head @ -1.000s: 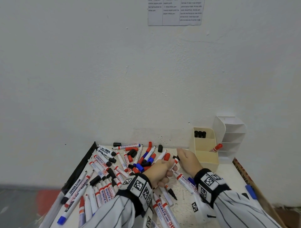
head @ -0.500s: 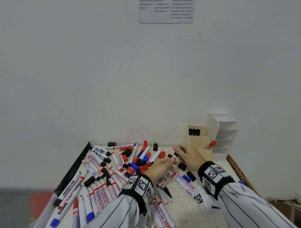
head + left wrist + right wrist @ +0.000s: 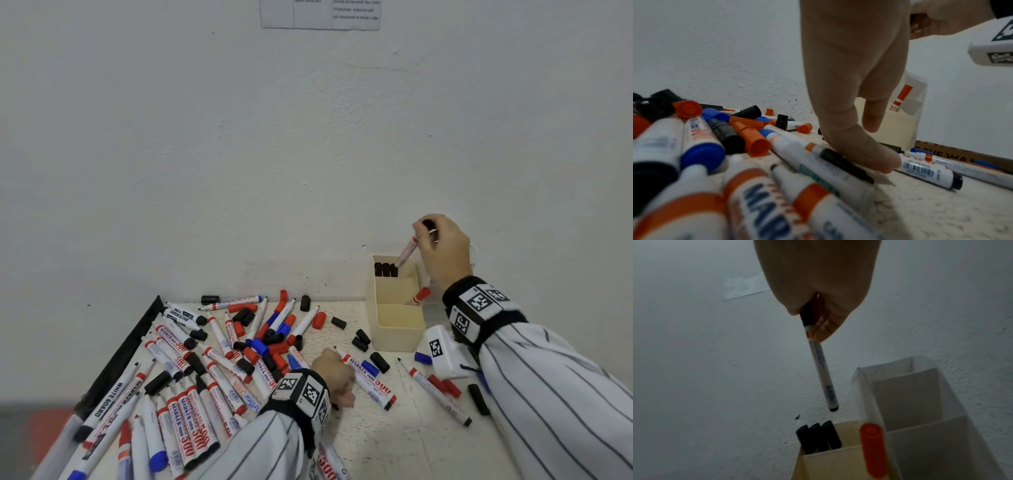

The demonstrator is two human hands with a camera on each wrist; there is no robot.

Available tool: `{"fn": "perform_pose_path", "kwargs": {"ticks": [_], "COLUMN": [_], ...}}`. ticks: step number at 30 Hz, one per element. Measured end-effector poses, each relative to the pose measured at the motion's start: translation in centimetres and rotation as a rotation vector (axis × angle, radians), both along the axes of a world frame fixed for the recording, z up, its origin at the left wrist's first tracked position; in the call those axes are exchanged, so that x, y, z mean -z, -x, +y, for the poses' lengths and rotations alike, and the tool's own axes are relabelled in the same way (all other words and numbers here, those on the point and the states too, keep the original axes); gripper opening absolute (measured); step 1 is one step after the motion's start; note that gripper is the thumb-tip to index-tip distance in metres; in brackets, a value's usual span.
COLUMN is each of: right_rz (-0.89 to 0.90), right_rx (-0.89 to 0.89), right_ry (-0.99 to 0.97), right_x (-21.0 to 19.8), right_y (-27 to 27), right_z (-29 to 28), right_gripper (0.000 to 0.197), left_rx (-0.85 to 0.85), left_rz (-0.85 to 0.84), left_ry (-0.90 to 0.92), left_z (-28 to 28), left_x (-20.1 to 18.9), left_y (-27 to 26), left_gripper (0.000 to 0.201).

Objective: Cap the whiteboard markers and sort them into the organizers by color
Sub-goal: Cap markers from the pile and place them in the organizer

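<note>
Right hand (image 3: 443,248) fingers pinching 1 black-capped marker (image 3: 821,369), cream organizer (image 3: 397,329) – 3 black, 1 red, left hand (image 3: 334,375) fingers curled on a marker (image 3: 371,382)

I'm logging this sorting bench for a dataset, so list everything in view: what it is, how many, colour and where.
Held marker: one, white barrel, black cap, above the back compartment of the beige organizer.
Beige organizer: one, against the wall, right of the pile.
Black-capped markers: three, standing in its back compartment.
Red-capped marker: one, leaning between the two organizers.
White organizer: one, right of the beige one; no markers visible inside.
Loose markers: dozens, white barrels, table's left half.
Loose caps: many, red, blue, black.
Wall paper: one, top.
Left hand: on a marker.
Right hand: pinching the held marker.
</note>
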State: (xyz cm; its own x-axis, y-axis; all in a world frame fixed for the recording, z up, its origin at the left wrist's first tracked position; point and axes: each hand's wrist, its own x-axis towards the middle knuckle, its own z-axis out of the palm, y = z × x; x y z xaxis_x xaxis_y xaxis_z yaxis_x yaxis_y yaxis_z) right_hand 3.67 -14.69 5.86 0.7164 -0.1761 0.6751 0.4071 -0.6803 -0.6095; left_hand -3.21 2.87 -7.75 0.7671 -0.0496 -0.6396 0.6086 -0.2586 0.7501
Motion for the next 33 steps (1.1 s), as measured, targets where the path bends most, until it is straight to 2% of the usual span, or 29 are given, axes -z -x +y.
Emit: {"fn": "perform_pose_path", "kwargs": {"ticks": [3,8,11,15,18,22,24,29,33], "right_rz": [0.018,0.203,0.276,0.348,0.344,0.437,0.469,0.637,0.741], "right_rx": [0.032,0.023,0.014,0.015,0.017,0.02,0.027,0.033,0.09], "right_ry": [0.059,0.136,0.177,0.137,0.129,0.164,0.155,0.181,0.295], "right_x": [0.3,2.3,3.4,4.1,4.4,5.0,5.3,5.7,5.8], "right_y": [-0.5,-2.1,-2.7,-3.2,-3.5,-3.9,-4.1,-4.4,-4.5], "right_z": [-0.9,-1.3,-1.0,-0.4,0.1,0.1,0.1,0.5,0.7], "right_gripper": [0.017,0.022,0.023,0.021,0.002,0.006,0.004,0.018,0.03], "left_rx": [-0.067,-0.081,-0.041,-0.034,-0.041,-0.057,-0.137,-0.201,-0.248], "left_rz": [-0.021,-0.103,-0.069,0.0,0.038,0.011,-0.002,-0.127,-0.219], "left_ry": [-0.022,-0.235,-0.303,-0.246,-0.173,-0.118,-0.008,0.086,0.127], "left_z": [-0.5,-0.9,-0.9,-0.8,-0.6,-0.1,0.0,0.5,1.7], "left_x": [0.1,1.4,1.4,0.1,-0.6,-0.4,-0.5,-1.8,-2.5], "left_y": [-0.3,-1.4,-1.7,-1.6,-1.3,-1.3,-1.4,-1.5,-1.9], "left_gripper": [0.025,0.035,0.027,0.02,0.018,0.015,0.019,0.016,0.011]}}
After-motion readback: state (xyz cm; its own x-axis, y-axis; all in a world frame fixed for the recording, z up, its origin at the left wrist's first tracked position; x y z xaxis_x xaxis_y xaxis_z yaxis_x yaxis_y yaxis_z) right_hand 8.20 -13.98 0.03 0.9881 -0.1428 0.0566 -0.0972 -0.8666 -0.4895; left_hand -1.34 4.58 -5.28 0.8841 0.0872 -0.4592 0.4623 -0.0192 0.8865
